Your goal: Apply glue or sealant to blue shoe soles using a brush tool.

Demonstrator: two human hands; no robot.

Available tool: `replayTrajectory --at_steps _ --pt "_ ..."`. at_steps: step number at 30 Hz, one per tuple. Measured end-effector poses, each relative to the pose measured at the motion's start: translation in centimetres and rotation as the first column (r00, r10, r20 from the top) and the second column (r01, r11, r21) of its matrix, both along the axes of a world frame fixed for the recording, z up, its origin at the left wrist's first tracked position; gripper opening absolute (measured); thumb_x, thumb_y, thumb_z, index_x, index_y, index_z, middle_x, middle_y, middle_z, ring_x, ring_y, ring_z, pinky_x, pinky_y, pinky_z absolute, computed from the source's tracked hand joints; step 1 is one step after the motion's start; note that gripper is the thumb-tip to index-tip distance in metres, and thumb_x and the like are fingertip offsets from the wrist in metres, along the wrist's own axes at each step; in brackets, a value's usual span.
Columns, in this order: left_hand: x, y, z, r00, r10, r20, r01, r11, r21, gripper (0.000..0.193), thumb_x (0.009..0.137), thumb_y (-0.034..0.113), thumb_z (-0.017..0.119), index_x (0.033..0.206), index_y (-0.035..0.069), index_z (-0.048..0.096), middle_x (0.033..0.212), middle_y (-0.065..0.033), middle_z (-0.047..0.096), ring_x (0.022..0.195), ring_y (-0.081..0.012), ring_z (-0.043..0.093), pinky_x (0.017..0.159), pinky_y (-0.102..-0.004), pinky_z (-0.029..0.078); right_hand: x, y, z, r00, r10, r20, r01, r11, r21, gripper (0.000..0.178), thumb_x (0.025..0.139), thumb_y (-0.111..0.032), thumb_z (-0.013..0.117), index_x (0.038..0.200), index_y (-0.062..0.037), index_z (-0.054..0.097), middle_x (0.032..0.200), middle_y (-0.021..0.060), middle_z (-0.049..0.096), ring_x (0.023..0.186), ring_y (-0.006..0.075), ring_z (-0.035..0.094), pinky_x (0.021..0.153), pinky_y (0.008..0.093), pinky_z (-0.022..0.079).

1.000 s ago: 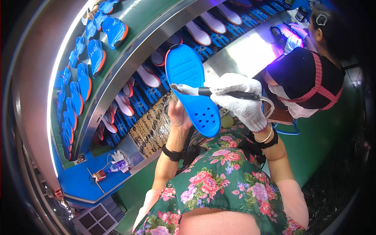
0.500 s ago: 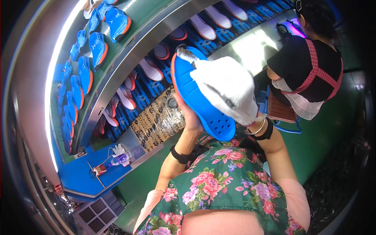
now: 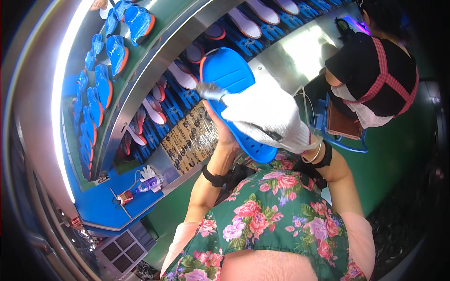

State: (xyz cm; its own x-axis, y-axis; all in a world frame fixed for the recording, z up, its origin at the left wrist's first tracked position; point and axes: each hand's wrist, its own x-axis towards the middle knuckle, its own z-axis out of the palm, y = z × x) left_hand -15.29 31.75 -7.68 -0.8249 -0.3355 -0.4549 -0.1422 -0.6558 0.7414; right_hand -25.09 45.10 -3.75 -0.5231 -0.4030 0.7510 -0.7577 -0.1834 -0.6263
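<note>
i clamp the blue sole (image 3: 228, 70) by its left edge with my left hand (image 3: 224, 131), likely bracing it under the brush (image 3: 211, 91) my right hand (image 3: 267, 112) grips.

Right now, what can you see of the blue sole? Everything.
The blue sole is bright and smooth, like moulded rubber or foam, with an orange-red edge at its upper left. Its broad end, crossed by shallow lines, points away from the person; the narrower, holed end slants toward the body. It is held in the air, the bare left grip supporting its left side. The gloved right grip hides much of its middle; the blurred brush overlaps it, contact unclear.
</note>
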Motion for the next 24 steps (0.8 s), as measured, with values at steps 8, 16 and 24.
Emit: replayTrajectory --at_steps 8,16,24 --pt "-0.8 -1.6 -0.7 0.996 0.092 -0.018 -0.090 0.992 0.088 0.100 0.089 0.090 0.032 0.156 0.015 0.037 0.144 -0.0089 0.055 0.128 -0.0243 0.057 0.108 -0.0434 0.049 -1.5 0.5 -0.7 0.997 0.033 0.074 -0.031 0.999 -0.031 0.021 0.082 -0.006 0.079 0.103 -0.0060 0.078 0.100 0.0096 0.077 0.091 0.0252 0.073 0.077 0.0383 0.059" --pt "-0.3 -4.9 -4.5 0.994 0.097 -0.057 -0.095 0.995 0.044 0.103 0.090 0.089 0.034 0.158 0.012 0.032 0.143 -0.0146 0.056 0.127 -0.0317 0.058 0.109 -0.0496 0.048 -2.8 0.7 -1.4 0.912 0.170 0.375 -0.157 0.986 -0.064 0.019 0.082 -0.006 0.079 0.101 -0.0052 0.079 0.102 0.0125 0.077 0.089 0.0271 0.074 0.078 0.0378 0.058" --pt "-3.3 -4.8 -2.3 0.971 0.105 -0.217 -0.010 0.918 0.397 0.114 0.081 0.096 0.036 0.144 0.002 0.044 0.121 -0.0192 0.065 0.102 -0.0340 0.067 0.089 -0.0474 0.058 -3.4 0.1 -0.9 0.858 0.384 0.342 -0.374 0.922 -0.098 0.016 0.081 -0.007 0.080 0.097 -0.0076 0.079 0.101 0.0088 0.078 0.087 0.0244 0.073 0.076 0.0372 0.057"
